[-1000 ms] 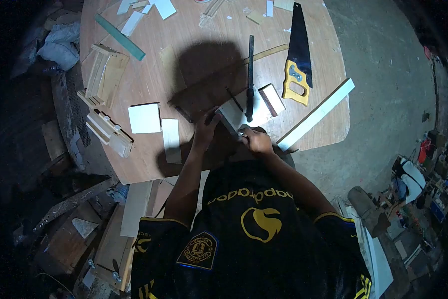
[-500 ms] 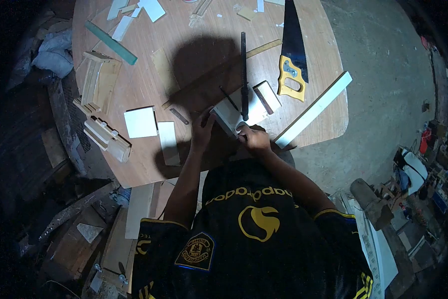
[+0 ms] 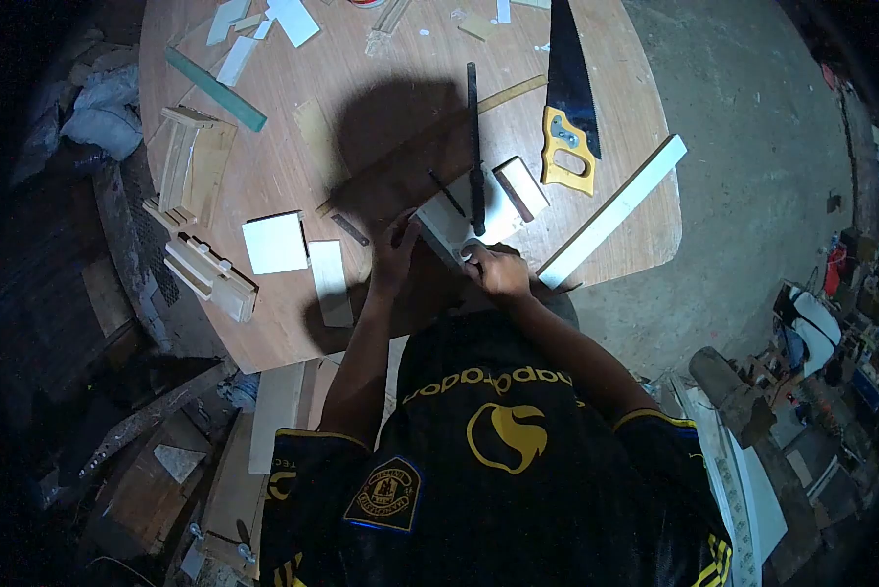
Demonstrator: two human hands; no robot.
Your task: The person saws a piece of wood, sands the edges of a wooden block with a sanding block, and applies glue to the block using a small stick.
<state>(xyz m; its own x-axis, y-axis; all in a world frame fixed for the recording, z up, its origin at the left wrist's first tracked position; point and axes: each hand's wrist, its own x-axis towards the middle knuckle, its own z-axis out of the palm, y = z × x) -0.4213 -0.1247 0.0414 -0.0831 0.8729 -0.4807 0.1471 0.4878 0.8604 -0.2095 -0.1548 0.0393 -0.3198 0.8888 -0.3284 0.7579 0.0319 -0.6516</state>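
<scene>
Gripping white board point(image 3: 459, 223) at table point(image 3: 293, 166) edge, left hand point(image 3: 395, 256) steadying, right hand point(image 3: 498, 271) clenched on small tool; slip risks gouged panel.

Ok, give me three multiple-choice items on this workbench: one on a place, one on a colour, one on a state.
1. Where does the handsaw lie?
A. on the table, beyond the hands
B. on the floor
C. in the left hand

2. What colour is the saw's handle?
A. red
B. yellow
C. green

3. What is the left hand doing?
A. hanging free
B. resting on the white board
C. gripping the saw

Answers: A, it lies on the round table; B, the handle shows yellow; B, its fingers press the board's edge.
</scene>
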